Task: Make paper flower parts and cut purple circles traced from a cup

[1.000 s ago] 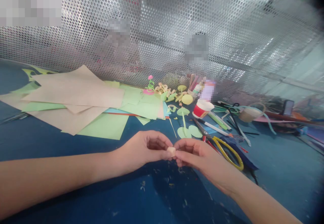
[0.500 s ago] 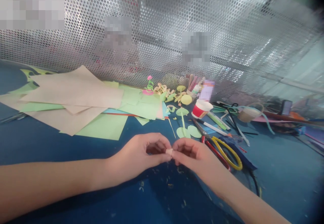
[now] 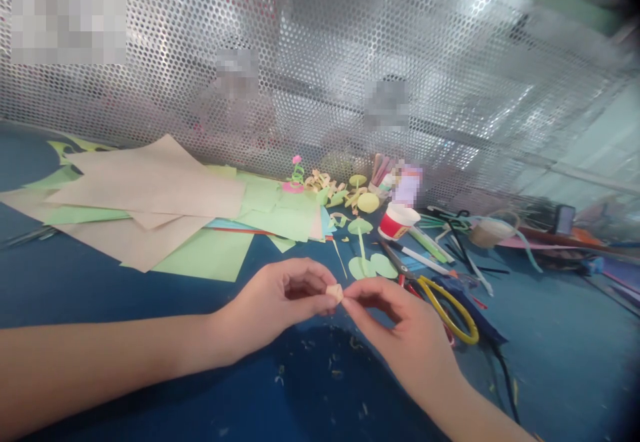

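Between my hands is a small piece of folded or rolled tan paper (image 3: 334,291). My left hand (image 3: 287,292) pinches it from the left, fingers closed around it. The thumb and forefinger of my right hand (image 3: 400,315) are pressed together on its right edge. Just beyond my fingers lie green paper circles (image 3: 384,266) and a green paper piece with a stem (image 3: 361,229). Right of my right hand are scissors (image 3: 453,312) with one yellow and one red handle, the red one partly hidden by the hand.
Large tan paper sheets (image 3: 150,179) and green sheets (image 3: 200,255) lie at left. A red and white paper cup (image 3: 399,221), curled paper pieces (image 3: 320,182) and a pink-based spiral (image 3: 295,185) stand ahead. Perforated metal panel (image 3: 320,82) closes the back. Paper scraps dot the blue table (image 3: 240,402).
My right hand has shifted slightly right and lower, its fingertips drawn back, so more of the tan paper piece shows. My left hand has stayed nearly in place.
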